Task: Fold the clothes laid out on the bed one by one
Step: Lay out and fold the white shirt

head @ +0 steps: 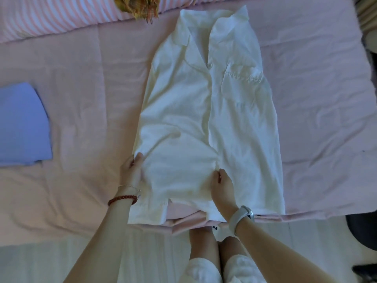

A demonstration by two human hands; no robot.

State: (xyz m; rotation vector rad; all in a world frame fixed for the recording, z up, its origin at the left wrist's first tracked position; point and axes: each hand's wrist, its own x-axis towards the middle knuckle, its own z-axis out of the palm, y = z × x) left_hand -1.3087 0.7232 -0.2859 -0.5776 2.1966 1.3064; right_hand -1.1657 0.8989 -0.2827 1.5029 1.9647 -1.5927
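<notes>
Camera: just one, worn on the person's head.
Looks: forward and down, over the bed [81, 123] edge.
Near: close, both arms reach in from below.
Shows: bed top, floor strip, knees.

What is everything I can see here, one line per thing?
White collared button-front shirt: one, white, spread collar-away on the bed, centre.
Folded blue garment: one, blue, bed's left edge.
Yellow patterned cloth: one, yellow, top edge, partly cut off.
Pink-and-white striped pillow: one, top left.
Pink quilted bedcover: one, pink, under everything.
Red bead bracelet: one, left wrist.
White wristwatch: one, right wrist.
Left hand: grips the shirt's left side.
Right hand: pinches the shirt near its front opening.
</notes>
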